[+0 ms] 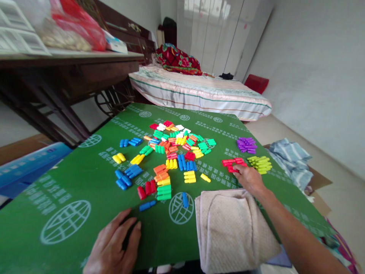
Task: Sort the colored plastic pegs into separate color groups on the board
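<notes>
My right hand (250,179) reaches to a small group of red bullet-shaped plastic pieces (232,163), its thumb and fingertips closed on the nearest one. Just beyond it lie a lime-green group (260,164) and a purple group (246,144) of the same kind. My left hand (116,243) rests on the green board (94,179) near the front edge, fingers apart and holding nothing. Closest to it is a single blue piece (147,206); another blue piece (185,199) lies farther right. Mixed red, blue, yellow, green, orange and white pieces (173,146) spread across the middle.
A folded beige towel (228,228) lies at the front right, beside my right forearm. A bed (199,91) stands behind the board. To the left is a dark wooden table (85,61) carrying plastic bags. Striped cloth (291,160) sits past the right edge.
</notes>
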The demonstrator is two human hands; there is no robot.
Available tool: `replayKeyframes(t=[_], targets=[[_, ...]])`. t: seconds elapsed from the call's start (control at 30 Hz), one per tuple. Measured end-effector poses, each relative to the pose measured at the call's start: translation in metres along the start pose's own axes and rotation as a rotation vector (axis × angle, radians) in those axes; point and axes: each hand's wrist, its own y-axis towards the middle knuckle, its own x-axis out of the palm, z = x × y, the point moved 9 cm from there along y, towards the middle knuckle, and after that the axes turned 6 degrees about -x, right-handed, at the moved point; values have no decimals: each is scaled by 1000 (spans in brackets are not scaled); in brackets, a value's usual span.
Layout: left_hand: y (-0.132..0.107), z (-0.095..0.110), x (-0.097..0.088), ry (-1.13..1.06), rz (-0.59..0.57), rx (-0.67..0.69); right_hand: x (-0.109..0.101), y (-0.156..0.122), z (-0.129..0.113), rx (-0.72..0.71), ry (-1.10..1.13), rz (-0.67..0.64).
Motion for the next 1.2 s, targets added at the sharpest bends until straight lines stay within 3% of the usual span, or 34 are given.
replayKeyframes(t=[0.33,0.7,1.2], targets=[[-2,-2,8,16,-19,13,-5,-3,3,-44,-161,18],[-4,-7,9,-10,-72,-18,-3,-4,10,10,-105,81],[-3,-8,7,-51,-48,-67,-9,-5,7,22,-63,74]])
